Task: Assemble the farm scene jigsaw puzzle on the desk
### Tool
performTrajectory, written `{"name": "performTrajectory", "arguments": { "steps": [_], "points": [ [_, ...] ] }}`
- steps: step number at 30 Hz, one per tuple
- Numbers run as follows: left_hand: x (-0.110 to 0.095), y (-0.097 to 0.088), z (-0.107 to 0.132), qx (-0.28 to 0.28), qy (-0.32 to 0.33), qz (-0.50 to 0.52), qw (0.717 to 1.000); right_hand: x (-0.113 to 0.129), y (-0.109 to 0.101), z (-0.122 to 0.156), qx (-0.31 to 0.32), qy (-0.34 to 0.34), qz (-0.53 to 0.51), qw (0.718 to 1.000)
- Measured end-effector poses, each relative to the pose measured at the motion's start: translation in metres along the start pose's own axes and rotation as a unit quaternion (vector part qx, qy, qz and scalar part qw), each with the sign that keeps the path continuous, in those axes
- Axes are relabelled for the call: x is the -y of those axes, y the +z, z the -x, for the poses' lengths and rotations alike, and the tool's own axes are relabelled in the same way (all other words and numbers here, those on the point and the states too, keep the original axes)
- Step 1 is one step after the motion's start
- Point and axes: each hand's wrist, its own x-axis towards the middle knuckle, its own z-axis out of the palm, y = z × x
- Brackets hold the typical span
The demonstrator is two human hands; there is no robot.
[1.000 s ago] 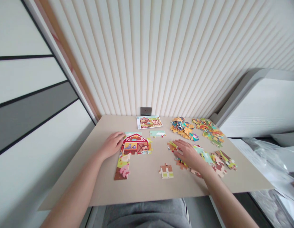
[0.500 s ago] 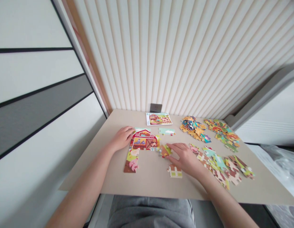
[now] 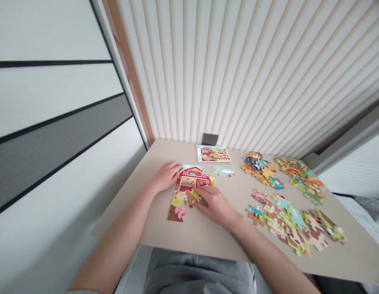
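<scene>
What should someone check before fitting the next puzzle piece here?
Farm picture card visible for reference: ok, it lies face up near the wall.
Left hand at the assembled barn section: ok, resting at its upper left.
Right hand on a brown jigsaw piece: ok, fingers touching it.
Brown jigsaw piece seated: cannot tell, the right hand blocks the view.
Pale blue jigsaw piece joined to the section: not ok, it lies apart.

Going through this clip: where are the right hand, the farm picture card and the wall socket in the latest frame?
right hand (image 3: 214,206): head view, on the back of the hand.
farm picture card (image 3: 213,153): head view, on the middle of the card.
wall socket (image 3: 210,139): head view, on the middle of the faceplate.
</scene>
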Motion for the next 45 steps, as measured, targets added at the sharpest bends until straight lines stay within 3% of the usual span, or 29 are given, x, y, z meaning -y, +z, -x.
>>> {"name": "performTrajectory", "arguments": {
  "steps": [7,10,14,18,30,38,45],
  "points": [
    [-0.003,-0.003,0.0,0.003,-0.004,0.002,1.0,0.006,-0.001,0.007,-0.001,0.056,0.046,0.997],
    [-0.004,-0.004,-0.001,0.006,-0.005,0.001,1.0,0.004,-0.004,0.012,-0.009,0.077,0.02,0.997],
    [-0.004,-0.004,-0.001,0.008,-0.007,0.002,1.0,-0.001,-0.013,0.015,0.002,0.007,-0.039,0.999],
    [-0.003,-0.003,0.0,0.008,-0.009,0.004,1.0,-0.001,-0.021,0.018,0.06,-0.052,-0.067,0.995],
    [-0.004,-0.004,0.0,0.007,-0.011,0.008,1.0,0.0,-0.024,0.026,0.084,-0.01,-0.015,0.996],
    [-0.003,-0.004,0.0,0.009,-0.01,0.008,1.0,0.001,-0.013,0.027,0.089,0.006,0.025,0.996],
    [-0.005,-0.006,0.0,0.009,-0.013,0.01,1.0,0.002,-0.029,0.03,0.096,0.014,0.017,0.995]
  ]
}}
